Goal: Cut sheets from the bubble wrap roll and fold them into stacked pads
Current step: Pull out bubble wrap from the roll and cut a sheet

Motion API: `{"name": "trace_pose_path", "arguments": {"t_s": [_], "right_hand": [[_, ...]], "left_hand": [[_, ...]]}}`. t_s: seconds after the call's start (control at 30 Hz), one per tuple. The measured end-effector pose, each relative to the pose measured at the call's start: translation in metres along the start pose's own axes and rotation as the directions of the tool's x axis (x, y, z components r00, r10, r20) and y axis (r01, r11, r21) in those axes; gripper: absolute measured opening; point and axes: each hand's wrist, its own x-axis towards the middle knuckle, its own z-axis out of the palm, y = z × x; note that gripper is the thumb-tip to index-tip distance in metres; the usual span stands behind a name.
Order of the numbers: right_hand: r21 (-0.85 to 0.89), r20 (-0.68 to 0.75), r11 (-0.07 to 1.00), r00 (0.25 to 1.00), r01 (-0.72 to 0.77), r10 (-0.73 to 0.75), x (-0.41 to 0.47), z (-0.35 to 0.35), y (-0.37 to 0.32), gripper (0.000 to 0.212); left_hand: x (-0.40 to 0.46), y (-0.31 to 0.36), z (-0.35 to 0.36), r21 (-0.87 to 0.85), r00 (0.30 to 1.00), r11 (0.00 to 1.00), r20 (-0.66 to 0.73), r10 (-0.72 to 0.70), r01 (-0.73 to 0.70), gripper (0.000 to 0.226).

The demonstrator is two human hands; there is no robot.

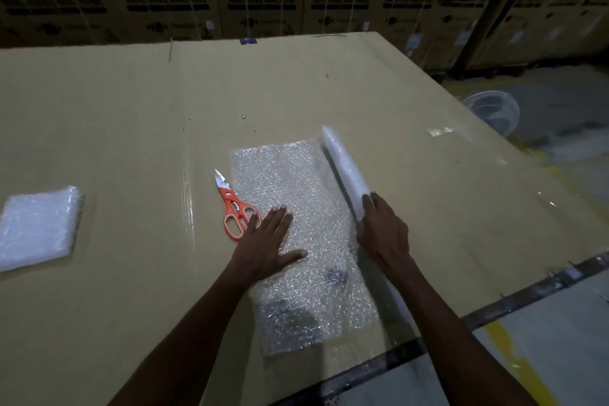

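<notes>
Warehouse bay, cardboard-covered worktable (131, 102), stacked cartons (263, 6) behind. Bubble wrap roll (344, 171) lies right of centre, its unrolled sheet (296, 208) flat on the table to its left. Left hand (268, 245) is flat, fingers spread, pressing the sheet down. Right hand (384, 231) has fingers curled over the near part of the roll. Scissors (232, 204), orange handles, sit just beside the sheet's left edge, near the left fingertips. One folded pad (38, 226) is well apart at far left. Handling guess: wrap is light, soft and springy, likely curls back, so pin it flat and cut close to the roll. Cartons read "LG" and "WASHING MACHINE"; smaller print is illegible.
</notes>
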Motion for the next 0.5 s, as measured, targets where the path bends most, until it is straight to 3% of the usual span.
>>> {"name": "trace_pose_path", "arguments": {"t_s": [0.37,0.5], "right_hand": [[0.038,0.081,0.999,0.996,-0.034,0.031,0.014,0.012,0.048,0.071],[0.069,0.113,0.99,0.985,0.12,-0.127,0.011,0.015,0.047,0.068]], "left_hand": [[-0.012,-0.015,0.0,-0.016,0.999,1.0,-0.042,-0.005,0.004,0.097],[-0.012,-0.016,0.0,-0.04,1.0,0.999,-0.029,-0.003,0.002,0.096]]}}
